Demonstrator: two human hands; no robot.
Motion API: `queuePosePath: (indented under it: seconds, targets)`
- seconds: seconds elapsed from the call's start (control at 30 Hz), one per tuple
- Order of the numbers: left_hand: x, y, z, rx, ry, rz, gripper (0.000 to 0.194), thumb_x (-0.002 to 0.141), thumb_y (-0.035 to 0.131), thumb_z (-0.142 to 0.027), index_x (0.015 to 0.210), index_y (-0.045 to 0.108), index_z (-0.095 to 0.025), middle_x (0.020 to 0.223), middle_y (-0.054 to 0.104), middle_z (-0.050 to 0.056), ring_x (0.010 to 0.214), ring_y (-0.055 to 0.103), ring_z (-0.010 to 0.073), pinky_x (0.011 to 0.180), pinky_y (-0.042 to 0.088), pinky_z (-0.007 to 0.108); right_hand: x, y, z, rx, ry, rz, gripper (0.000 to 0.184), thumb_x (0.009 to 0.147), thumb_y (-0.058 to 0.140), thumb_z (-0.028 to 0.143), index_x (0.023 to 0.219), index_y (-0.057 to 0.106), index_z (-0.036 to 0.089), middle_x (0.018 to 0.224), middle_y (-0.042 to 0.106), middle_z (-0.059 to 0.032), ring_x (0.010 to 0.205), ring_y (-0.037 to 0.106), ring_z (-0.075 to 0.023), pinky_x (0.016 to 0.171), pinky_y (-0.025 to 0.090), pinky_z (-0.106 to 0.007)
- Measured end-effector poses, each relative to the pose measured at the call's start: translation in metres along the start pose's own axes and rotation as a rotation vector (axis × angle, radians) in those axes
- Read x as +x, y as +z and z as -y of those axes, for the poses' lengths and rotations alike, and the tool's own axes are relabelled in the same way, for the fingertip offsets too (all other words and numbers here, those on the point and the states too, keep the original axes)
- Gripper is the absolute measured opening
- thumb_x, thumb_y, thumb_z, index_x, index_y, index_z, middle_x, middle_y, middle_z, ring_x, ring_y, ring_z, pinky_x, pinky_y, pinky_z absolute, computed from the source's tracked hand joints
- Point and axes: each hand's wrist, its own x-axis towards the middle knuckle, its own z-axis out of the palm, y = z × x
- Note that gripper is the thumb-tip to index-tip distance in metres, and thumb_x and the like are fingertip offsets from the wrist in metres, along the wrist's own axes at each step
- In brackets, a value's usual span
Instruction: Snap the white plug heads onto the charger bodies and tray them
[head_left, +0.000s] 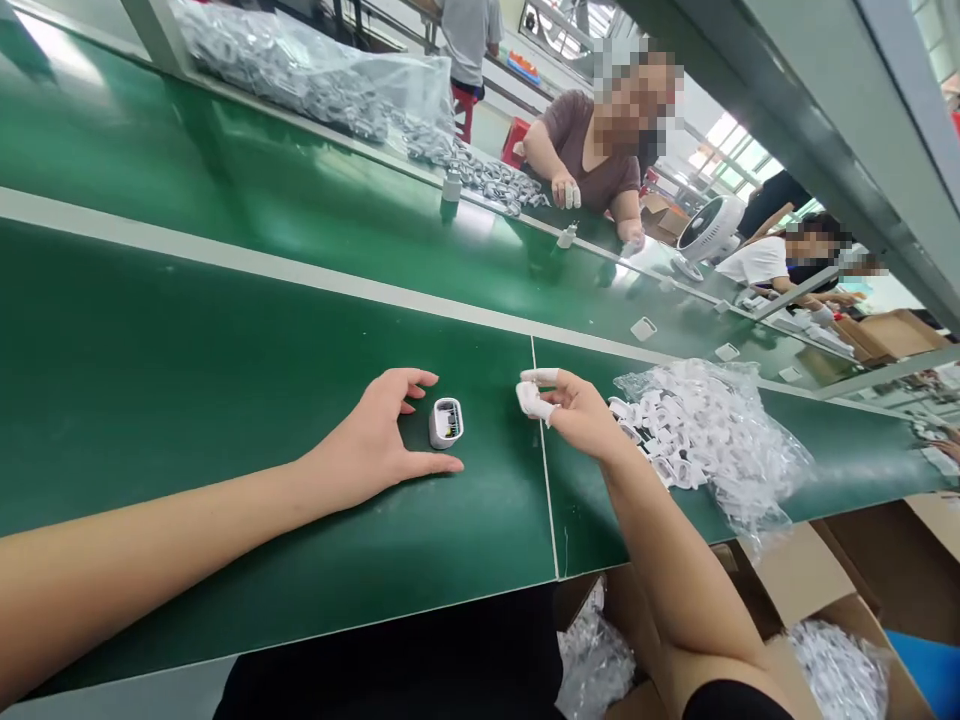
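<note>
From here I see the left hand (367,440), fingers spread around the shell (447,425); right hand (574,405) pinching a cap (527,398) right of it, parts bag (750,470) further right.

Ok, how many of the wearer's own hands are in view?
2. The left hand curves open around the white housing; the right hand, farther right, holds a small white piece. Neither hand is hidden.

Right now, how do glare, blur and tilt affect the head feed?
Head view: glare whitens patches of the green tabletop, mostly on its far side; the open white housing by the left hand reads clearly; the white piece in the right hand looks washed out, with little detail; the scene slopes down rightward and softens with distance.
</note>
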Motion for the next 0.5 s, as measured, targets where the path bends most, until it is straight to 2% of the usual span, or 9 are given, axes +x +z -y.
queuePosePath:
  seconds: [0.03, 0.1, 0.17, 0.2, 0.27, 0.33, 0.4, 0.5]
  targets:
    - [0.002, 0.0, 0.002, 0.002, -0.007, -0.003, 0.1, 0.055, 0.098, -0.082, 0.134, 0.071, -0.027, 0.136, 0.07, 0.013, 0.118, 0.069, 0.0391, 0.104, 0.065, 0.054, -0.001, 0.006, 0.005, 0.151, 0.0, 0.046, 0.04, 0.097, 0.078, 0.035, 0.136, 0.078, 0.027, 0.124, 0.082, -0.0078, 0.108, 0.082, -0.0235, 0.102, 0.068, -0.045]
    - [0.004, 0.0, 0.003, 0.005, 0.009, 0.021, 0.083, 0.061, 0.094, -0.082, 0.119, 0.074, -0.027, 0.126, 0.074, 0.011, 0.114, 0.07, 0.0383, 0.104, 0.065, 0.053, -0.003, 0.02, 0.016, 0.51, 0.022, 0.145, 0.04, 0.094, 0.084, 0.039, 0.131, 0.079, 0.025, 0.132, 0.084, -0.0085, 0.118, 0.083, -0.0252, 0.109, 0.068, -0.044]
    - [0.003, -0.002, 0.002, -0.002, 0.057, 0.062, 0.065, 0.077, 0.086, -0.075, 0.122, 0.078, -0.029, 0.126, 0.077, 0.009, 0.119, 0.07, 0.037, 0.109, 0.062, 0.051, -0.004, 0.031, 0.023, 0.787, 0.071, 0.215, 0.037, 0.089, 0.091, 0.036, 0.122, 0.081, 0.023, 0.129, 0.086, -0.0092, 0.119, 0.084, -0.0269, 0.112, 0.068, -0.045]
    - [0.001, -0.003, 0.001, -0.006, 0.091, 0.093, 0.058, 0.084, 0.081, -0.07, 0.127, 0.079, -0.031, 0.129, 0.078, 0.008, 0.122, 0.07, 0.0362, 0.112, 0.061, 0.05, -0.003, 0.035, 0.025, 0.847, 0.094, 0.233, 0.034, 0.088, 0.092, 0.034, 0.118, 0.082, 0.022, 0.124, 0.087, -0.0087, 0.117, 0.085, -0.0269, 0.113, 0.068, -0.044]
    - [-0.003, -0.006, -0.001, -0.018, 0.149, 0.152, 0.054, 0.093, 0.07, -0.06, 0.14, 0.077, -0.035, 0.14, 0.078, 0.005, 0.131, 0.07, 0.0347, 0.119, 0.057, 0.048, -0.002, 0.04, 0.026, 0.9, 0.131, 0.254, 0.03, 0.088, 0.092, 0.03, 0.115, 0.082, 0.02, 0.118, 0.088, -0.008, 0.114, 0.086, -0.0265, 0.113, 0.068, -0.043]
    - [-0.005, -0.01, -0.004, -0.029, 0.154, 0.173, 0.058, 0.093, 0.071, -0.057, 0.146, 0.075, -0.035, 0.148, 0.076, 0.005, 0.135, 0.069, 0.0348, 0.121, 0.055, 0.047, -0.001, 0.043, 0.025, 0.921, 0.165, 0.266, 0.029, 0.086, 0.091, 0.03, 0.113, 0.082, 0.02, 0.114, 0.088, -0.0075, 0.111, 0.087, -0.0266, 0.109, 0.07, -0.041]
    - [-0.004, -0.012, -0.006, -0.024, 0.1, 0.173, 0.056, 0.09, 0.078, -0.061, 0.138, 0.077, -0.032, 0.142, 0.078, 0.006, 0.127, 0.073, 0.0345, 0.113, 0.06, 0.043, 0.0, 0.045, 0.021, 0.912, 0.18, 0.267, 0.031, 0.083, 0.093, 0.032, 0.111, 0.084, 0.021, 0.112, 0.089, -0.0069, 0.107, 0.088, -0.0262, 0.1, 0.072, -0.038]
    - [-0.001, -0.013, -0.009, 0.018, 0.086, 0.207, 0.039, 0.093, 0.078, -0.064, 0.114, 0.083, -0.032, 0.12, 0.083, 0.004, 0.11, 0.075, 0.0316, 0.104, 0.061, 0.041, -0.002, 0.048, 0.014, 0.793, 0.114, 0.191, 0.031, 0.081, 0.095, 0.036, 0.108, 0.086, 0.024, 0.109, 0.089, -0.0053, 0.098, 0.085, -0.0225, 0.087, 0.072, -0.033]
